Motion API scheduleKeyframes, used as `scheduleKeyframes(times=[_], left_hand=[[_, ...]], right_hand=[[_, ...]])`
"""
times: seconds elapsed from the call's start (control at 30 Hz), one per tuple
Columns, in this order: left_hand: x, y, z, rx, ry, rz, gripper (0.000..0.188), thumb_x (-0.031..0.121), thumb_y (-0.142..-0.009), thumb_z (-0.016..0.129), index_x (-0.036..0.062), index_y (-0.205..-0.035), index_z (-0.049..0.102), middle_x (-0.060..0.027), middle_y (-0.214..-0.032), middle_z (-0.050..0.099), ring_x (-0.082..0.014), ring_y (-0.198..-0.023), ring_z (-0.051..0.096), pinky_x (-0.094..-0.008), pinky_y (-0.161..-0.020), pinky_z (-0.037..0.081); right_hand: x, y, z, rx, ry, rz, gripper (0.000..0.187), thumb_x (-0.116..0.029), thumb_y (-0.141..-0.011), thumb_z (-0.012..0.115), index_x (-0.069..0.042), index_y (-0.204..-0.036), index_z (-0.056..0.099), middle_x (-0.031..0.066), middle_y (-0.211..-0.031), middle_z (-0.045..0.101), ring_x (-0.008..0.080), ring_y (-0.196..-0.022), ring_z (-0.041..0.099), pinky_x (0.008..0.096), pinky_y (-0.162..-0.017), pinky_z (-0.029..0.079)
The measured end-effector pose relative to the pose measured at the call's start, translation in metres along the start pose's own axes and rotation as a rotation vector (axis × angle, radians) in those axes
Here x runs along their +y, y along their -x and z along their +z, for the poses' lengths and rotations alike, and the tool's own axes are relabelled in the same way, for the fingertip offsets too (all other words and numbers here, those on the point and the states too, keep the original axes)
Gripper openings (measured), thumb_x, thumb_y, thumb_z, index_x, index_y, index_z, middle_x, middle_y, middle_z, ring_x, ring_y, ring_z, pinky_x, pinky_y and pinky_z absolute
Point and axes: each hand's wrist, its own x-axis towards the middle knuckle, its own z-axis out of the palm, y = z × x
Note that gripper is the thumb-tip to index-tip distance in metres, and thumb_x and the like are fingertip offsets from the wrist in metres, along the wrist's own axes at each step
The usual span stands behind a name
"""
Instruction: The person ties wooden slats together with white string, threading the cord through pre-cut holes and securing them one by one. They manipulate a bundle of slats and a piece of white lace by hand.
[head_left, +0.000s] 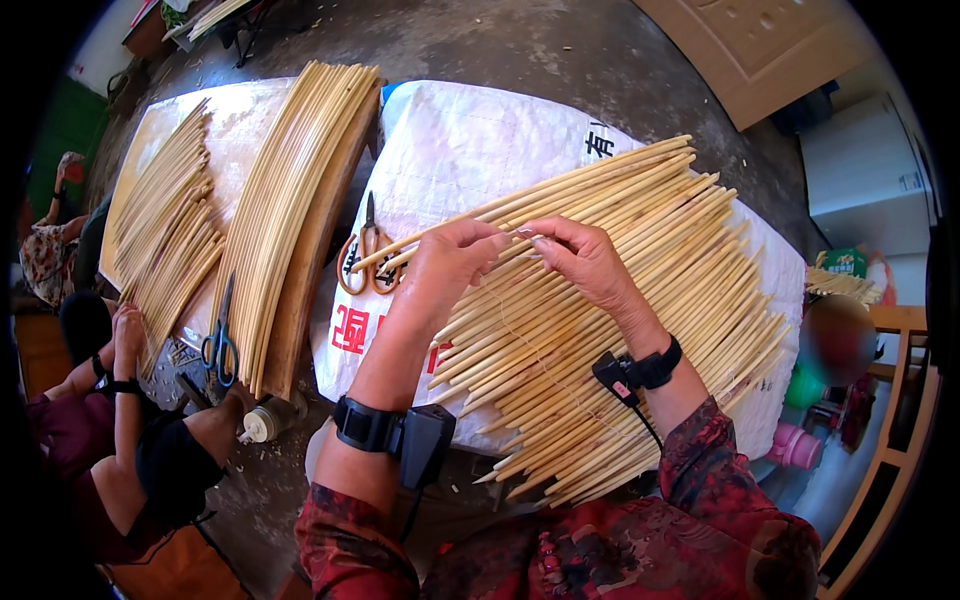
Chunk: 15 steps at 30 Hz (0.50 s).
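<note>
My left hand (452,265) and my right hand (590,265) meet fingertip to fingertip above a broad layer of pale wooden sticks (610,310). Both are closed in a pinch. A thin light thread (515,325) hangs from near my left fingers and curves down over the sticks. Between my right thumb and forefinger shows a small whitish bit, too small to name. The sticks lie side by side, slanting across a white woven sheet (460,130) with printed marks. Scissors with orange-brown handles (374,258) rest on the sheet, left of my left hand.
On the left, a board (255,105) carries more sticks (300,190) and blue-handled scissors (222,345). A co-worker's hands (128,325) are beside it. A lidded jar (265,422) stands on the floor. At right are a wooden rack (890,430), pink container (795,446) and white cabinet (865,180).
</note>
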Motion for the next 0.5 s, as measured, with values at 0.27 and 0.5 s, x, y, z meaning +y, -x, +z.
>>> scheduleKeyframes(times=[0.27,0.5], left_hand=[[-0.0006,-0.0007,0.0048,0.063,0.119,-0.017,0.016,0.013,-0.081,0.063,-0.0018,-0.085,0.065,-0.0003,-0.068,0.057,-0.0058,-0.055,0.043,-0.0187,-0.048,0.033],[-0.0038,-0.0018,0.0047,0.086,0.166,-0.002,0.015,0.012,-0.081,0.061,-0.002,-0.086,0.065,0.0001,-0.067,0.055,-0.0055,-0.054,0.043,-0.0186,-0.048,0.032]], right_hand=[[-0.0049,0.0007,0.0036,-0.012,0.048,-0.016,0.025,-0.009,-0.087,0.052,-0.005,-0.11,0.061,0.0012,-0.088,0.062,0.0059,-0.068,0.051,0.0203,-0.065,0.045],[-0.0033,0.0017,0.0053,-0.006,0.073,0.019,0.025,-0.008,-0.087,0.052,-0.004,-0.11,0.061,0.0019,-0.09,0.062,0.0064,-0.069,0.053,0.0206,-0.066,0.045]])
